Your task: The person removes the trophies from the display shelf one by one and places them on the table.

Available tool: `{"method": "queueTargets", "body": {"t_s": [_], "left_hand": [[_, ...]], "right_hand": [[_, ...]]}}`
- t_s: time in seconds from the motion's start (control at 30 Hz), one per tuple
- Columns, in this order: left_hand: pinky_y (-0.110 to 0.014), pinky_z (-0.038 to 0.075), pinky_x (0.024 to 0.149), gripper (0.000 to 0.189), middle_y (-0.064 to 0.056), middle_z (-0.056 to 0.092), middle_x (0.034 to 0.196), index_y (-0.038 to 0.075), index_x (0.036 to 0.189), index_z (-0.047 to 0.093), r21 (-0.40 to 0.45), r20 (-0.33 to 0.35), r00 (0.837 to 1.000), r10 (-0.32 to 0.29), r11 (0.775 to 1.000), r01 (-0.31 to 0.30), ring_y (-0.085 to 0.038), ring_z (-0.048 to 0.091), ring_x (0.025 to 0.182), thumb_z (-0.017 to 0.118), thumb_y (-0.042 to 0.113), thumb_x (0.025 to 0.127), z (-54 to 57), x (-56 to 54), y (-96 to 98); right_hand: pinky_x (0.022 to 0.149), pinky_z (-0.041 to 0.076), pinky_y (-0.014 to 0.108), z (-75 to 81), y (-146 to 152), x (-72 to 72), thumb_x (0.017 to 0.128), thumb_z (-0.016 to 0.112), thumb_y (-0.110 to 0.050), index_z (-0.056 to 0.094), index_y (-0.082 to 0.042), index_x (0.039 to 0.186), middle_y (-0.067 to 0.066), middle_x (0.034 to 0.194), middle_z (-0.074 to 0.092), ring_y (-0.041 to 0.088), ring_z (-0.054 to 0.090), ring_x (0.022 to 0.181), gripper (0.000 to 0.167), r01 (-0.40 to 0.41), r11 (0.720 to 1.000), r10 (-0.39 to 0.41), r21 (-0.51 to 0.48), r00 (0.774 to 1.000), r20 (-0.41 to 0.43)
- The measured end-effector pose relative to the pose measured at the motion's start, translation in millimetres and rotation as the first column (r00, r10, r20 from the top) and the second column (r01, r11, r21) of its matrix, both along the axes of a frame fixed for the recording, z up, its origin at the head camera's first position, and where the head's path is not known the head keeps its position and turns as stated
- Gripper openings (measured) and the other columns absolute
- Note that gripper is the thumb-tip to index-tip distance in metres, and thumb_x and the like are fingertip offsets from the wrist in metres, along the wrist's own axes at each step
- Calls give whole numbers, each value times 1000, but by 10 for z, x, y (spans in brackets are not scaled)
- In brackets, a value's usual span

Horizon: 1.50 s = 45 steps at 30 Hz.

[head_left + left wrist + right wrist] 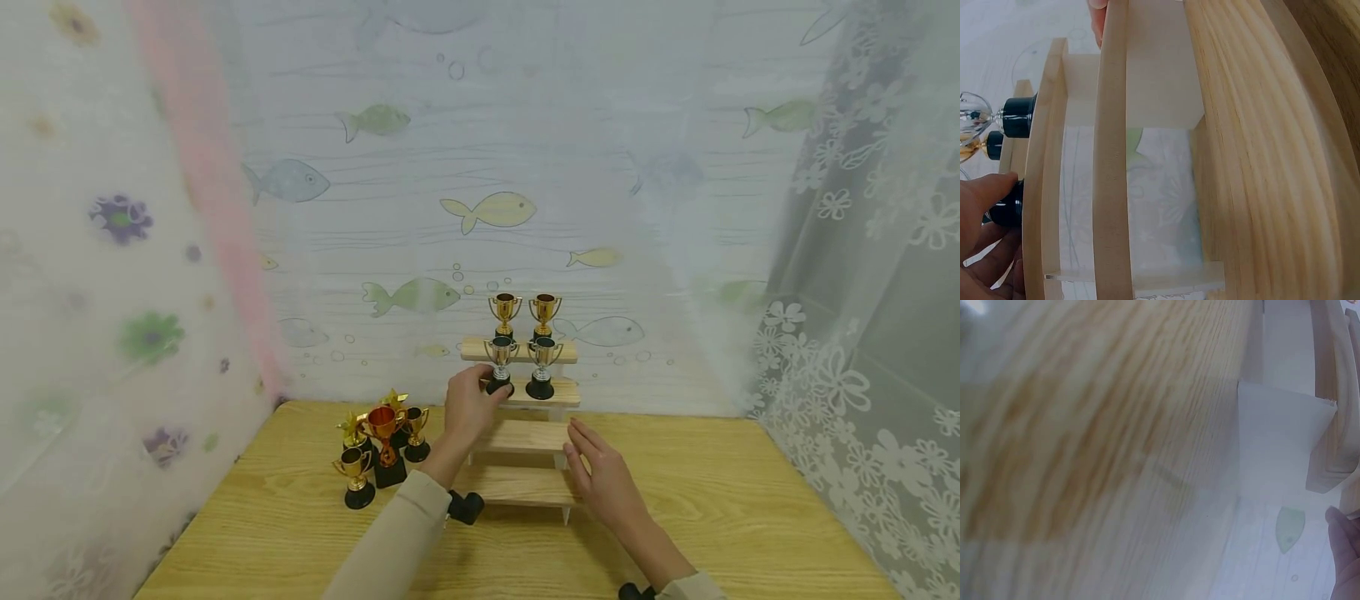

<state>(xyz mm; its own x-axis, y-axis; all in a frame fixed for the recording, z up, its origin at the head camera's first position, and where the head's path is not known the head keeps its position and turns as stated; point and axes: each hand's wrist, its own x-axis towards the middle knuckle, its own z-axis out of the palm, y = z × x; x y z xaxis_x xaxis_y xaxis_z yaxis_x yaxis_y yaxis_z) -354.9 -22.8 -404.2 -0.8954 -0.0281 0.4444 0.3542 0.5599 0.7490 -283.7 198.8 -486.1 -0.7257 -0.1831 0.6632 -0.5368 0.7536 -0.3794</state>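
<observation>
My left hand [468, 410] holds a small silver trophy cup [501, 353] by its black base [1007, 206], thumb on one side and fingers on the other. That trophy stands upright at the left of the second-highest step of a wooden stepped stand [517, 483]. To its right on the same step is another silver trophy cup [545, 354]. Two gold trophy cups [506, 308] stand on the top step behind them. My right hand [606, 483], fingers straight, is at the right end of a lower step [525, 435] and grips nothing.
Left of the stand, several more trophies cluster on the wood-grain table [712, 500]: a bronze-red cup [383, 423], gold cups [352, 463] and star-topped ones [350, 428]. A fish-patterned curtain [660, 233] hangs close behind the stand.
</observation>
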Motion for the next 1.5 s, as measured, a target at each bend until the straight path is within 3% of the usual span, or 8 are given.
{"method": "queueTargets", "body": {"t_s": [0.33,0.57,0.97,1.33,1.5], "left_hand": [[-36,53,70,22,-5,74,98,9,107,77,25,2,1000,-29,999,29,-20,64,83,83,17,88,59,81,-75],[-41,57,78,24,-6,74,100,8,109,77,16,2,999,-48,999,48,-22,67,89,83,19,88,108,147,-155],[-41,58,80,24,-6,74,98,8,107,78,32,-33,996,-83,996,84,-23,68,89,84,16,86,63,239,-271],[-38,55,79,25,-4,74,97,7,106,77,-23,-67,990,-127,992,126,-22,65,88,86,19,85,16,409,-385],[-39,55,80,24,-3,73,96,9,105,77,-24,-48,987,-154,988,153,-25,66,89,86,20,85,9,480,-417]], "right_hand": [[96,52,52,-8,-8,-5,103,62,-13,60,11,134,25,143,57,41,63,121,40,-7,1000,7,-12,1000,11],[97,52,53,6,-9,-12,104,62,-14,60,11,135,25,143,57,42,61,124,40,-8,1000,8,-17,1000,13],[96,52,53,12,-19,10,103,62,-12,60,12,134,26,142,57,43,61,123,39,-9,1000,9,-18,1000,10],[96,52,52,5,-6,-3,103,63,-12,61,11,134,25,141,58,42,61,123,39,-10,1000,10,-18,1000,2],[96,52,53,0,0,-1,104,62,-13,60,11,135,25,143,57,43,60,125,40,-11,1000,11,-23,1000,18]]}}
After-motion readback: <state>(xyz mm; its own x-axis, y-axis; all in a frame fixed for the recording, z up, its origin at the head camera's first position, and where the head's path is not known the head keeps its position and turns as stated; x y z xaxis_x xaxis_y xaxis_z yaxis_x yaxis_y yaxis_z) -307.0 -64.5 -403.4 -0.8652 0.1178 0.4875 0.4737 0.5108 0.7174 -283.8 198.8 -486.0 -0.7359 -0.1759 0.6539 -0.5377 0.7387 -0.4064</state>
